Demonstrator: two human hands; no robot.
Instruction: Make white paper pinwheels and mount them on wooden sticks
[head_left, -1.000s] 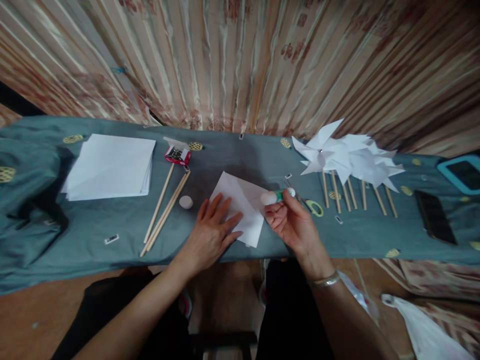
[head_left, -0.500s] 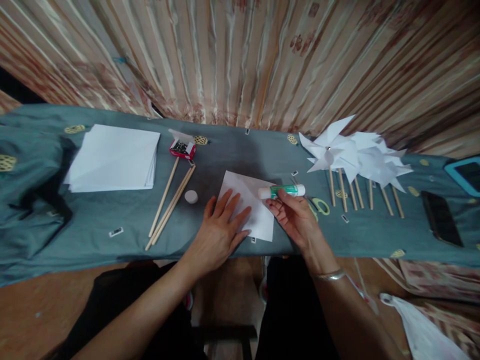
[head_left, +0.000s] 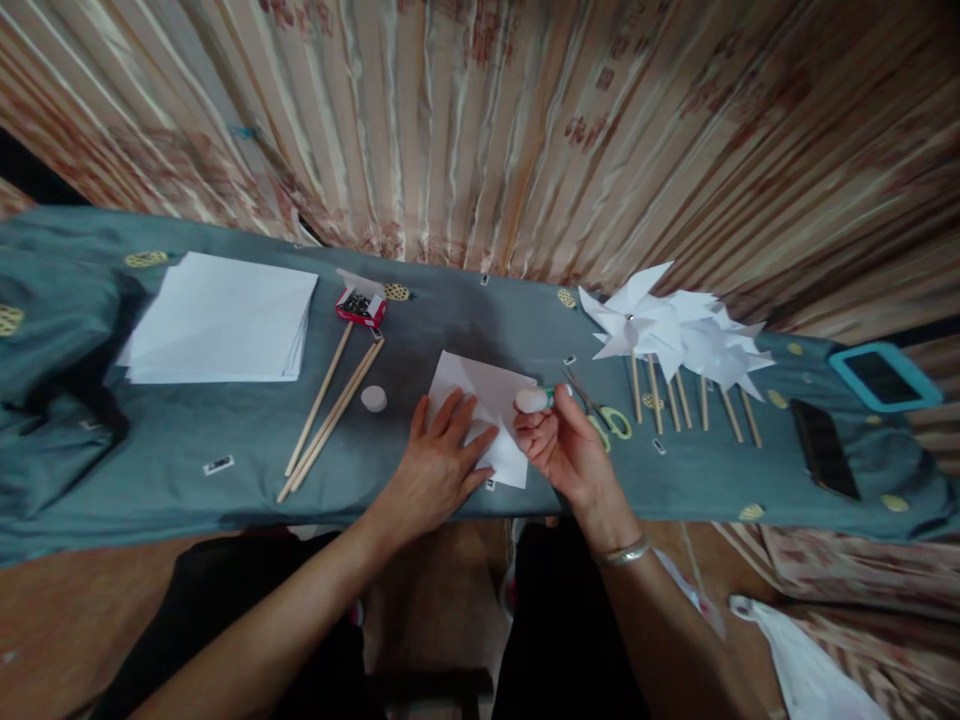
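Note:
My left hand (head_left: 442, 455) lies with fingers spread on a white sheet of paper (head_left: 480, 378), pressing it to the cloth. Between the thumb and fingers of my right hand (head_left: 566, 445) is a glue stick (head_left: 534, 400), its white end pointing left above the paper's right side. Most of its green barrel is hidden by the hand. A white round cap (head_left: 373, 399) stands left of the paper. Scissors with yellow-green handles (head_left: 615, 424) lie just right of my right hand, partly covered by it.
A stack of white paper (head_left: 221, 320) lies at the left. Several wooden sticks (head_left: 322, 430) and a red box of pins (head_left: 361, 306) sit beside it. Several paper pinwheels (head_left: 667, 325) on sticks lie right, near a dark phone (head_left: 823, 450) and a blue-framed device (head_left: 885, 378). A curtain (head_left: 465, 130) hangs behind.
My right hand has turned the glue stick so its white end points more toward me. The view has shifted somewhat right. My left hand stays flat on the paper.

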